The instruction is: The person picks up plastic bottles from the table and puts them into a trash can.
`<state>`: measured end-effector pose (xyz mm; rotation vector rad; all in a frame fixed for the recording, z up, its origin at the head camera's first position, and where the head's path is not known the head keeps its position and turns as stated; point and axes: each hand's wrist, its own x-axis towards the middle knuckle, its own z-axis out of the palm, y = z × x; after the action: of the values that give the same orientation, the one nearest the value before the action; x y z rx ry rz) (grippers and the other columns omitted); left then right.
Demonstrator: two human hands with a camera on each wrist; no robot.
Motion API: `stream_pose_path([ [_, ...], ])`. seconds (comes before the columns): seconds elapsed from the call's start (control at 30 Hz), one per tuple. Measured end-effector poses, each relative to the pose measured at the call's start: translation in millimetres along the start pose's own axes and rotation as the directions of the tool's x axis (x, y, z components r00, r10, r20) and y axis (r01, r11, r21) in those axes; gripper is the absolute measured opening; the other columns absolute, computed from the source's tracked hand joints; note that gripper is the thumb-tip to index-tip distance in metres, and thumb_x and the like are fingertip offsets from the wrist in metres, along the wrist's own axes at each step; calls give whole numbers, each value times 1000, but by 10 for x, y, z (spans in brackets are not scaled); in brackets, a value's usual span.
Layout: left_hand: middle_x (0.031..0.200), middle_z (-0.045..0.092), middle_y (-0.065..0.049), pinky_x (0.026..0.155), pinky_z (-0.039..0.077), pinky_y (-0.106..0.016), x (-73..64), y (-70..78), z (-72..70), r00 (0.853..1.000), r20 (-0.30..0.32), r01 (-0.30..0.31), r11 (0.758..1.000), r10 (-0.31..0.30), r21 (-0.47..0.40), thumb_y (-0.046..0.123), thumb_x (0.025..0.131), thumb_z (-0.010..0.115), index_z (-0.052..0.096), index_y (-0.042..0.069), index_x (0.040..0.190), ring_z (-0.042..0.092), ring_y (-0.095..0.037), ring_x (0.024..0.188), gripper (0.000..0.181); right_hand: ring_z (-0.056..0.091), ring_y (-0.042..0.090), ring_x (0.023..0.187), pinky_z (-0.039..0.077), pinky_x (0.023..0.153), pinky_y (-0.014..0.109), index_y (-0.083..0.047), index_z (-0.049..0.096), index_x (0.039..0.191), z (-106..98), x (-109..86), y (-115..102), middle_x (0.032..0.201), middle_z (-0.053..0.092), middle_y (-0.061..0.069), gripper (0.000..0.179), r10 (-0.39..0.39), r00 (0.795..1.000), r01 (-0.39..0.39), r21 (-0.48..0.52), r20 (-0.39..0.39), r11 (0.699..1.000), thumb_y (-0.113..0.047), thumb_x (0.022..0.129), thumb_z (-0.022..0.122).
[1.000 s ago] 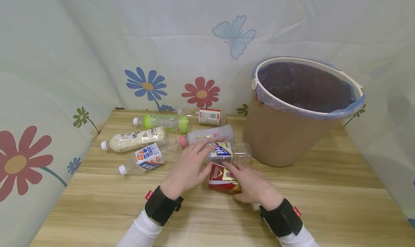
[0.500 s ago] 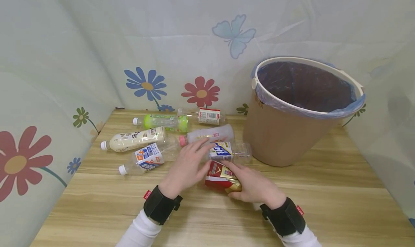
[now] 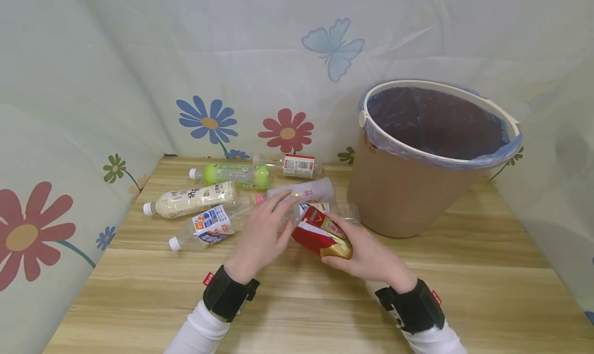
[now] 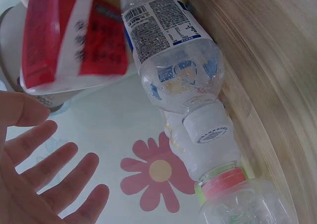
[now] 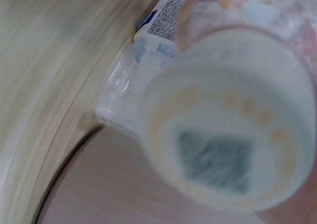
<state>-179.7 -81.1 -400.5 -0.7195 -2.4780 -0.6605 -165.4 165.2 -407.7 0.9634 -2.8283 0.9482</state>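
Observation:
My right hand (image 3: pixel 368 251) grips a red, white and gold package (image 3: pixel 320 234), tilted over the bottles. In the right wrist view, a blurred round white end (image 5: pixel 208 154) with a dark square code fills much of the picture. My left hand (image 3: pixel 264 230) holds nothing; its fingers are spread just left of the package, over the bottles, as the left wrist view shows too. A clear bottle with a blue and white label (image 4: pixel 171 40) lies behind the package, partly covered by it. Beyond that lies a frosted bottle with a pink cap (image 3: pixel 308 190).
More bottles lie on the left of the wooden table: a green-labelled one (image 3: pixel 236 175), a cream one (image 3: pixel 195 200) and one with an orange-blue label (image 3: pixel 204 229). A red-labelled clear bottle (image 3: pixel 297 165) lies at the back. A tall brown bin (image 3: pixel 399 194) with a bag liner stands right.
The right hand has raised and tilted the package from the table, turning its gold end toward the front. The left hand has shifted slightly; the bottles and bin stay put.

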Motion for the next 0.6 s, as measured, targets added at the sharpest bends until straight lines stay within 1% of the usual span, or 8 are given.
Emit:
stream_pose_path([
  [0.1, 136, 52, -9, 95, 47, -45, 1, -2, -12, 1000, -12, 14, 1000, -14, 1, 17, 87, 61, 57, 12, 128, 51, -23, 121, 42, 56, 17, 92, 50, 74, 34, -21, 32, 146, -21, 1, -15, 116, 58, 1, 84, 51, 998, -49, 60, -25, 997, -49, 77, 71],
  [0.17, 135, 52, -9, 94, 48, -44, 3, -6, -17, 1000, -23, 19, 1000, -19, 4, 16, 86, 61, 57, 12, 129, 51, -23, 121, 43, 56, 18, 93, 50, 74, 34, -25, 31, 146, -32, 1, -22, 117, 57, 0, 82, 85, 996, -80, 103, -37, 991, -51, 78, 70],
  [0.23, 135, 53, -9, 92, 49, -43, 6, -10, -18, 999, -33, 19, 1000, -18, 5, 15, 86, 61, 56, 12, 129, 52, -23, 120, 44, 56, 18, 95, 51, 75, 35, -28, 30, 145, -42, 7, -28, 118, 56, -1, 80, 110, 993, -102, 149, -50, 984, -50, 79, 70],
  [0.3, 134, 53, -9, 91, 49, -44, 7, -15, -13, 999, -39, 19, 1000, -18, 8, 14, 85, 62, 56, 11, 129, 52, -23, 119, 45, 56, 19, 96, 51, 75, 35, -28, 30, 144, -50, 13, -33, 119, 55, 0, 78, 125, 990, -110, 198, -69, 974, -47, 80, 70],
  [0.47, 135, 52, -9, 94, 47, -43, 1, -15, -3, 1000, -7, 30, 999, -30, 18, 16, 87, 58, 55, 12, 131, 51, -22, 121, 45, 56, 20, 94, 50, 75, 38, -25, 33, 143, -73, 17, -33, 119, 57, 2, 73, 157, 980, -116, 281, -126, 953, -39, 83, 70],
  [0.6, 135, 53, -8, 96, 46, -44, -7, -2, 18, 999, 18, 28, 1000, -29, 14, 17, 88, 57, 54, 13, 132, 51, -23, 121, 44, 56, 20, 94, 50, 75, 39, -25, 33, 143, -90, 22, -40, 119, 57, 3, 69, 178, 973, -122, 325, -149, 938, -35, 84, 69],
])
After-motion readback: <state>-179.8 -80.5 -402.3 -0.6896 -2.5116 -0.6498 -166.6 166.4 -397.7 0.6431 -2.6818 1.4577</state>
